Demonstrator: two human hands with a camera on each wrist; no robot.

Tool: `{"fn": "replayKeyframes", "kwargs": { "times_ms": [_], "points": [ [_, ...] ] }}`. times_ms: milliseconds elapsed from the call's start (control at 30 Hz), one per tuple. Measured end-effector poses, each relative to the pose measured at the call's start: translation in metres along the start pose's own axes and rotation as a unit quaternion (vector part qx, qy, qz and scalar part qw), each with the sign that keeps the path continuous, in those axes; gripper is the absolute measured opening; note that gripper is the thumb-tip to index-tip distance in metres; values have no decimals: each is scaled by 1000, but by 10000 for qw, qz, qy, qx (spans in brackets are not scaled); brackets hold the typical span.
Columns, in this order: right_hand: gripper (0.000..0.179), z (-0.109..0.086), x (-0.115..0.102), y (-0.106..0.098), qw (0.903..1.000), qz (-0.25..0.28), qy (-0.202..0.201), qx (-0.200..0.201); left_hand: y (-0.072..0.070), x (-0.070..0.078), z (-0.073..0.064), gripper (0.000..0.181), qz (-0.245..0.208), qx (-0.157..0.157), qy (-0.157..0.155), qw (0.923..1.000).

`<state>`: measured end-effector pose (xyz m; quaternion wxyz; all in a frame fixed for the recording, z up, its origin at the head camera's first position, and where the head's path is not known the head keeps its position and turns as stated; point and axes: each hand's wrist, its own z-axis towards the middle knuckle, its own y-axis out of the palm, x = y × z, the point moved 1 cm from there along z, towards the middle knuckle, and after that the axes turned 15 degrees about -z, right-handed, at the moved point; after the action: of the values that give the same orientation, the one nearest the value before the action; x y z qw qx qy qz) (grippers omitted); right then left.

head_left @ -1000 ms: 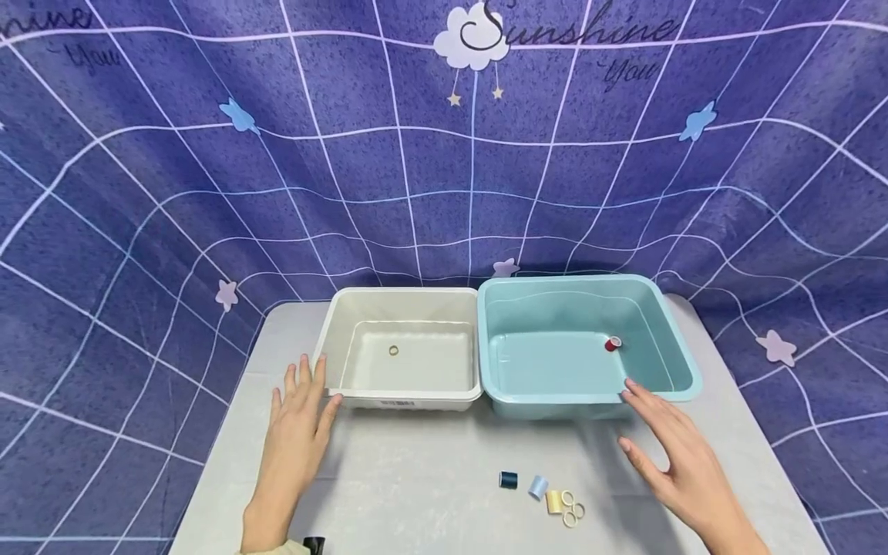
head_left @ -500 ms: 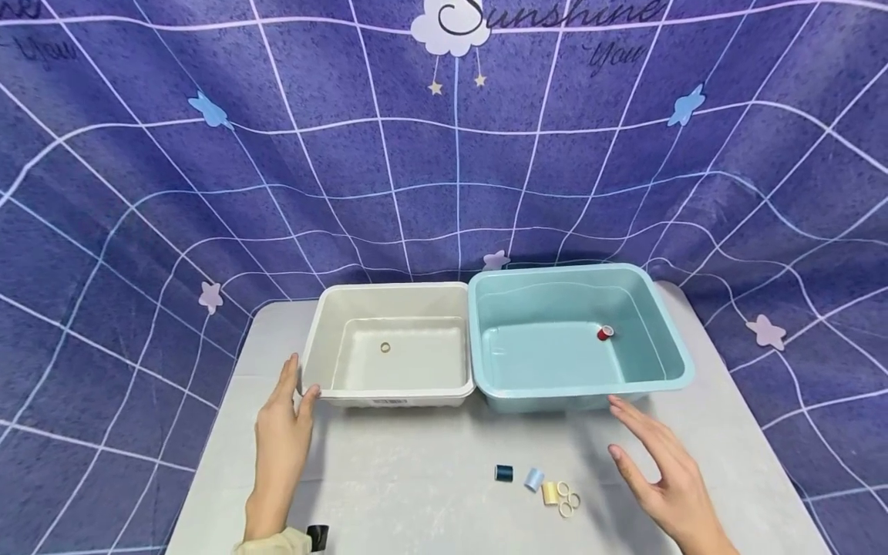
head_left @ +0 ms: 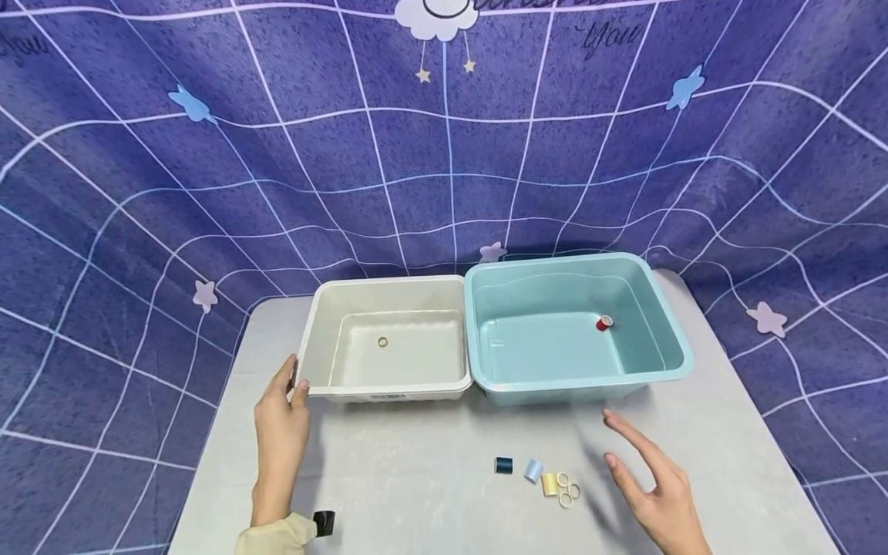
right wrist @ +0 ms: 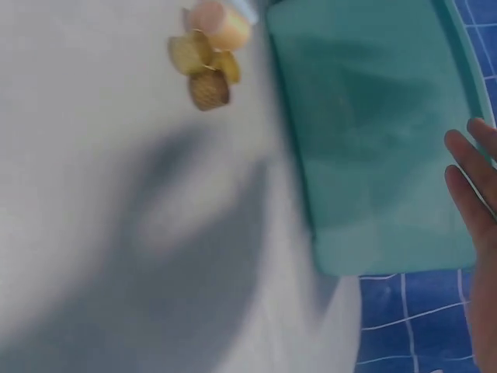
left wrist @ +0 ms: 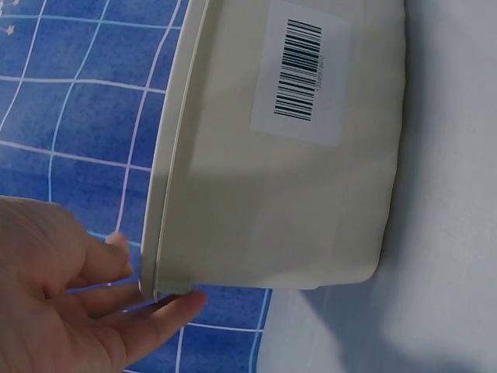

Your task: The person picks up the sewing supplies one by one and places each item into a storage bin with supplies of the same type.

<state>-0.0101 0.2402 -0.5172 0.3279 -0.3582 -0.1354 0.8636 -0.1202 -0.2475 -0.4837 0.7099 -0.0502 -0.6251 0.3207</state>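
My left hand [head_left: 280, 420] is at the front left corner of a white plastic bin [head_left: 388, 391], its fingers along the left side and its thumb near the front rim. In the left wrist view, extended fingers [left wrist: 159, 326] rest against the corner below the rim. My right hand [head_left: 655, 489], fingers spread, hovers over the table in front of a teal bin [head_left: 576, 389] and holds nothing. A dark blue thread spool [head_left: 503, 465], a light blue spool [head_left: 533, 471], a yellow spool [head_left: 549, 484] and several small rings [head_left: 566, 499] lie to its left.
Inside the white bin lies a small ring [head_left: 383, 341]; a red spool [head_left: 604, 323] is in the teal bin. Both bins stand side by side on a pale table [head_left: 416, 493]. A purple patterned curtain [head_left: 333, 169] surrounds the table's back and sides.
My left hand has drawn its fingers in beside the white bin's corner. My right hand has pulled back from the teal bin's front rim toward me. The head view has shifted slightly.
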Motion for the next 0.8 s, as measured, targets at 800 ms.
{"fn": "replayKeyframes", "kwargs": {
  "times_ms": [800],
  "points": [
    [68, -80, 27, 37, 9720, -978, 1431, -1589, -9, -22, 13, 48, -2366, -77, -1760, 9555]
  ]
}}
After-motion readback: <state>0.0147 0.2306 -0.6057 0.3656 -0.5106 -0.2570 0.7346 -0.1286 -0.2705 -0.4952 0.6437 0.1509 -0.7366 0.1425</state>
